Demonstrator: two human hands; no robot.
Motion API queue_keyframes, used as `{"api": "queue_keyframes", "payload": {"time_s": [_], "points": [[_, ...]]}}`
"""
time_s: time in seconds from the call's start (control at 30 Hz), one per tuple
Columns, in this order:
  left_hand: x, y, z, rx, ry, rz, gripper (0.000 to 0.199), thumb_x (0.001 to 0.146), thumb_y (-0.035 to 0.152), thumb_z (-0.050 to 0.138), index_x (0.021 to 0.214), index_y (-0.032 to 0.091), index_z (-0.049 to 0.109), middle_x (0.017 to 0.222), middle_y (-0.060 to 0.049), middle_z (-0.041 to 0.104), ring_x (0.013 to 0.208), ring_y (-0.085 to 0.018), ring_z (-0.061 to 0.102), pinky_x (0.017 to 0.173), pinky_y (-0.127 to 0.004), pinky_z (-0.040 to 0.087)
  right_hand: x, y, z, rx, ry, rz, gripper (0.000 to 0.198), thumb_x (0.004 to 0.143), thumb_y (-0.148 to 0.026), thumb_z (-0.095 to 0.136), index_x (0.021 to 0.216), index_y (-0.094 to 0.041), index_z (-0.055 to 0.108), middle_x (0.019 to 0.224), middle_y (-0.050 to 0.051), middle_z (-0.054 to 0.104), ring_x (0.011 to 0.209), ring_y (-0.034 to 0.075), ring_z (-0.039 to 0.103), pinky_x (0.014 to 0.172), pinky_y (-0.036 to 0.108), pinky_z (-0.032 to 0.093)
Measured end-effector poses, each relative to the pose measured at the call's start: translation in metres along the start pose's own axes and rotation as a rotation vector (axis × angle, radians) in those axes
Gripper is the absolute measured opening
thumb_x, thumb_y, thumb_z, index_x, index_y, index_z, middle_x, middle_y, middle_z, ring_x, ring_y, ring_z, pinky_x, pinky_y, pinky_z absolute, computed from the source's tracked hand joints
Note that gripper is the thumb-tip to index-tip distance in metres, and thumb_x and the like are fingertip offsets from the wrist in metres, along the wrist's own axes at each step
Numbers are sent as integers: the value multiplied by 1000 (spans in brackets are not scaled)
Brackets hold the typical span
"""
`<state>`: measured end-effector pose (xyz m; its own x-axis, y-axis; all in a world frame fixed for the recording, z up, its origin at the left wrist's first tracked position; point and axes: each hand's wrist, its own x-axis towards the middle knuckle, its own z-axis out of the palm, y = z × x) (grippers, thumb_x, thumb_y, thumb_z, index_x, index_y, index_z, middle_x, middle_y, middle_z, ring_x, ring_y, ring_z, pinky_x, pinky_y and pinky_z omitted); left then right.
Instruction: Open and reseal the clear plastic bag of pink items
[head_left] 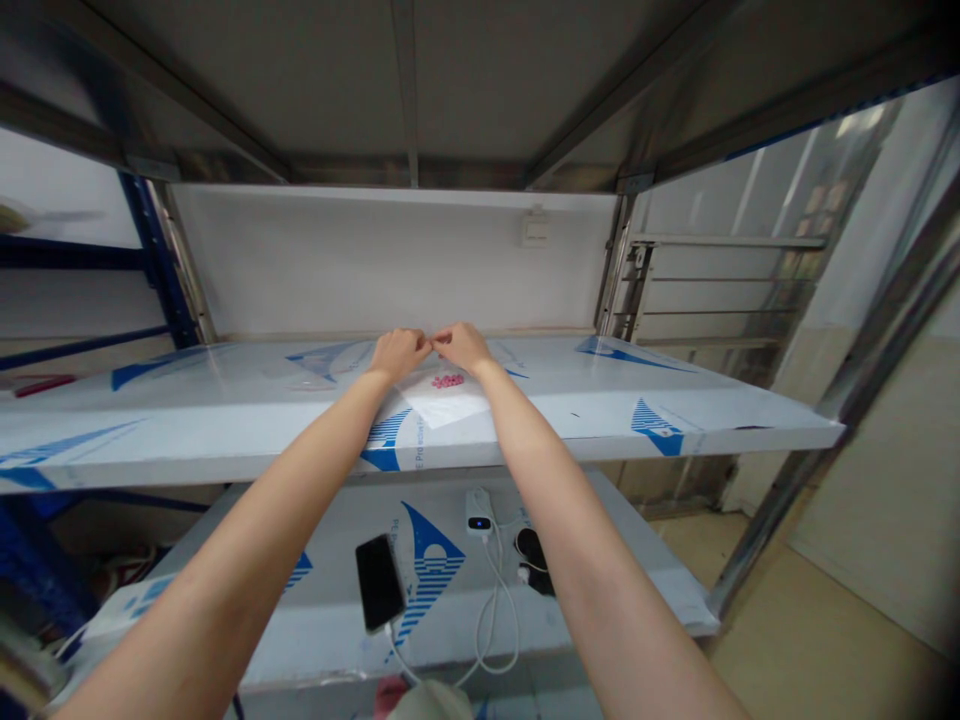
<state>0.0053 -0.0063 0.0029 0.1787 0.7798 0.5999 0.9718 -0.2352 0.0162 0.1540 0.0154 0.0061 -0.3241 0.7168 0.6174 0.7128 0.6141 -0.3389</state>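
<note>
Over the upper shelf (247, 390), my left hand (401, 352) and my right hand (460, 345) meet, fingertips pinched together. Whatever sits between the fingers is too small to tell. Just below them a small cluster of pink pieces, perhaps beads (448, 381), lies on a white, partly see-through sheet or bag (442, 408). That sheet rests at the front of the shelf, between my two wrists.
On the lower shelf (315, 640) lie a black phone (379, 583) with a cable, a white power strip (478, 512) and black plugs (531, 548). A metal shelf (480, 90) hangs overhead. Metal posts stand at both sides; a red pen-like item (45, 385) lies far left.
</note>
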Motion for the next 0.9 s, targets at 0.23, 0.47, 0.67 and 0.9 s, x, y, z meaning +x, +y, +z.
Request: {"api": "queue_keyframes", "payload": {"time_s": [0.23, 0.47, 0.67, 0.9], "points": [[0, 0, 0, 34, -1, 36, 41, 93, 36, 33, 95, 17, 69, 99, -14, 71, 94, -26, 66, 77, -33, 46, -4, -6, -4, -79, -2, -9, 21, 86, -27, 58, 92, -22, 77, 84, 5, 74, 78, 15, 65, 68, 21, 41], [0, 0, 0, 22, -20, 65, 34, 88, 32, 40, 91, 16, 69, 97, -12, 71, 92, -24, 66, 78, -31, 47, -5, -7, -5, -109, -14, 9, 26, 88, -36, 56, 91, -21, 77, 83, 7, 73, 79, 17, 65, 67, 22, 40], [2, -1, 3, -11, -19, 69, 36, 88, 34, 39, 93, 17, 71, 94, -12, 72, 90, -24, 65, 78, -32, 47, -6, -5, -6, -142, -20, -10, 22, 88, -28, 56, 91, -22, 77, 86, 7, 74, 79, 16, 65, 68, 21, 42], [2, 2, 1, -29, -21, 25, 39, 89, 37, 40, 92, 17, 73, 92, -13, 72, 90, -25, 65, 78, -32, 46, -6, -8, -7, -146, -31, 49, 22, 84, -23, 56, 90, -21, 77, 85, 7, 73, 79, 17, 66, 69, 22, 43]]}}
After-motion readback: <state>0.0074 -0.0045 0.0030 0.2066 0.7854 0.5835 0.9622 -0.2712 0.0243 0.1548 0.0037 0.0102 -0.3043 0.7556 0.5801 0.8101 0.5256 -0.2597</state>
